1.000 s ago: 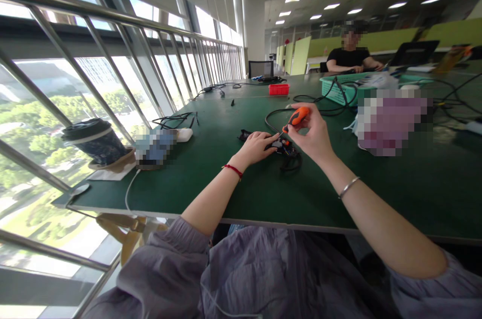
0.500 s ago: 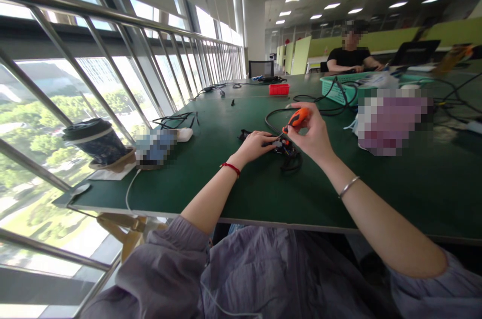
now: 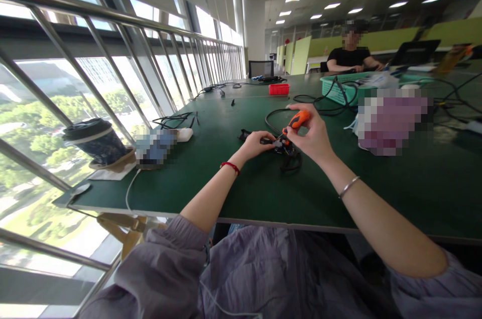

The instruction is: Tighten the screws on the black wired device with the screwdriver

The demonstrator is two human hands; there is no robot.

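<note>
My right hand (image 3: 312, 132) is closed round the orange and black handle of a screwdriver (image 3: 300, 119), which slants down to the left. Its thin shaft reaches a small black device with orange parts (image 3: 283, 145) on the green table (image 3: 241, 183). My left hand (image 3: 259, 143) pinches the device's dark left end between thumb and fingers. A black cable loop (image 3: 291, 164) hangs off the near side of the device. The exact spot where the screwdriver's tip touches is too small to make out.
A red tray (image 3: 279, 89) and a teal basket (image 3: 341, 90) stand farther back, with black cables between. At left are a lidded cup (image 3: 98, 142) and a white case (image 3: 184, 134). A blurred pink item (image 3: 391, 123) lies at right. A person (image 3: 350, 58) sits across the table.
My left fingers, laid flat over the device before, have drawn back and curled into a pinch on its left end. The screwdriver handle has dropped very slightly.
</note>
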